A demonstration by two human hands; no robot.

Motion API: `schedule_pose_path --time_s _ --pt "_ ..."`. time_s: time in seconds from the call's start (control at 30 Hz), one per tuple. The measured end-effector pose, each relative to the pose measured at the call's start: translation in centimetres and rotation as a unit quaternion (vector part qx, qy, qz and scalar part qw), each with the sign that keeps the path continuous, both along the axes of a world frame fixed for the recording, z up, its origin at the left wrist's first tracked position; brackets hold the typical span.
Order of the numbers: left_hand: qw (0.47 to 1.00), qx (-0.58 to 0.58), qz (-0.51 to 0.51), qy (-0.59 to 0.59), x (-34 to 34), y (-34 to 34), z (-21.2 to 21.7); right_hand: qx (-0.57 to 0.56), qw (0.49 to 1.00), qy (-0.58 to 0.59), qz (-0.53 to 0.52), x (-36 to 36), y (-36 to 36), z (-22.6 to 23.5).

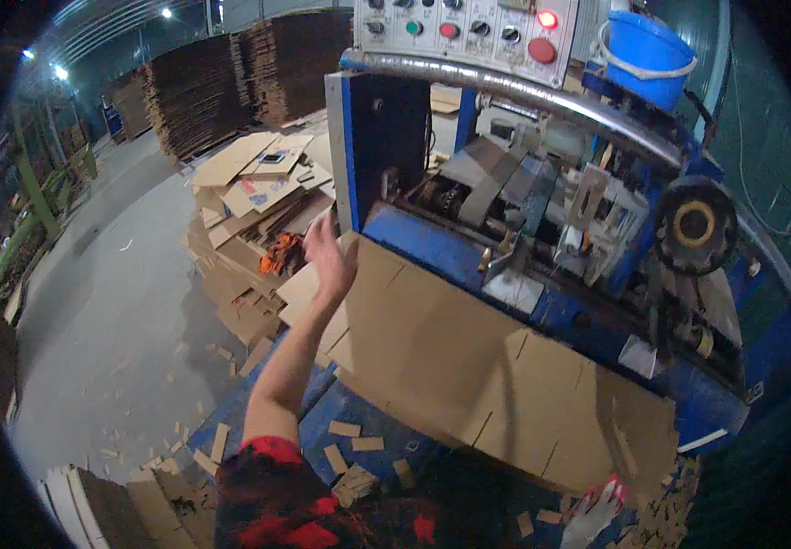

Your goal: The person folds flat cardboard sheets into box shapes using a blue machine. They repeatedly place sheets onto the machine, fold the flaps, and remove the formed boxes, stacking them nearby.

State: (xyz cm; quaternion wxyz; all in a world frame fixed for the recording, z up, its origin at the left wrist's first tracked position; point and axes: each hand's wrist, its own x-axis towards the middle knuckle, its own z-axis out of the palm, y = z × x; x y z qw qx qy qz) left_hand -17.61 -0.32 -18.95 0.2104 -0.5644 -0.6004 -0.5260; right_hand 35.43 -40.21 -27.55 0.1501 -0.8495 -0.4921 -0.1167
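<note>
Blue-painted steel makes up the machine (597, 302) that fills the right half of the view, its frame running from a tall panel at the left down to the lower right edge. A grey control box (464, 32) with round buttons and a lit red lamp is mounted above it, and a curved metal tube (523, 91) is carried across the top. A blue bucket (647, 55) with a white handle is set on the machine's upper right corner.

A large brown cardboard sheet (468, 366), creased into panels, is laid flat along the machine's front, reaching from beside the blue panel to the lower right.

Stacks of cardboard (249, 220) are piled on the concrete floor at the left, with an orange cloth (281, 254) lodged among them. Tall brown stacks (231, 82) are seen further back. Small cardboard offcuts (359, 448) are scattered over the blue surface and floor below.

The left hand (327, 256) is raised at the sheet's upper left corner, bare, fingers spread loosely; whether the edge is touched cannot be told. The right hand (597, 508), in a white and red glove, is seen at the sheet's lower right corner, blurred, so its grip cannot be told.
</note>
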Motion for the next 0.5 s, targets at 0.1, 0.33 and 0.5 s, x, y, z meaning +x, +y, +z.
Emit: schedule_pose_path --time_s 0.1,0.33,0.5 --pt "0.984 0.12 -0.103 0.084 2.6 8.3 9.9 -0.041 0.992 -0.117 0.024 -0.1 0.1 -1.3" --pt "0.986 -0.065 0.04 0.147 6.9 19.2 26.3 -0.048 0.997 -0.053 -0.033 -1.5 0.4 -1.1" --pt "0.981 -0.136 0.036 0.136 5.0 24.0 28.8 -0.003 1.0 -0.009 0.0 -1.7 1.0 -0.1"
